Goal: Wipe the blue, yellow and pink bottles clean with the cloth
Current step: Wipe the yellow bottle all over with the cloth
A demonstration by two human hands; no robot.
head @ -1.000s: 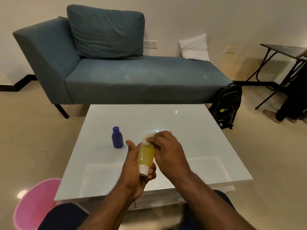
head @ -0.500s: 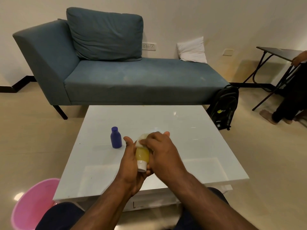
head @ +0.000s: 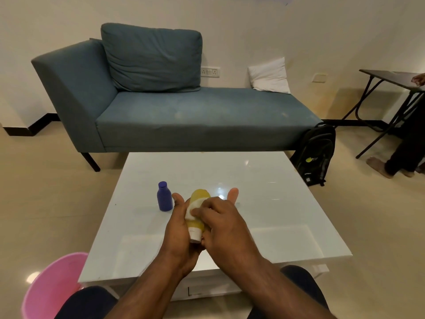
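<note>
Since a moment ago the cloth (head: 192, 207) has slid from the base end of the yellow bottle (head: 197, 223) down to its middle, so more of the body shows above the table (head: 264, 203); I'd say the yellow one is about half wiped. The left hand (head: 178, 226) cradles the bottle cap-down, fingers wrapped behind it with tips showing past its far side. The right hand (head: 222, 223) has its fingers curled, pressing the white cloth against the bottle. Just left of the hands, the blue bottle (head: 164, 196) stands upright on the glossy table. No pink bottle is in sight. Beyond the table sits a blue chaise (head: 184, 116), with a black backpack (head: 316, 153) leaning at its right end.
</note>
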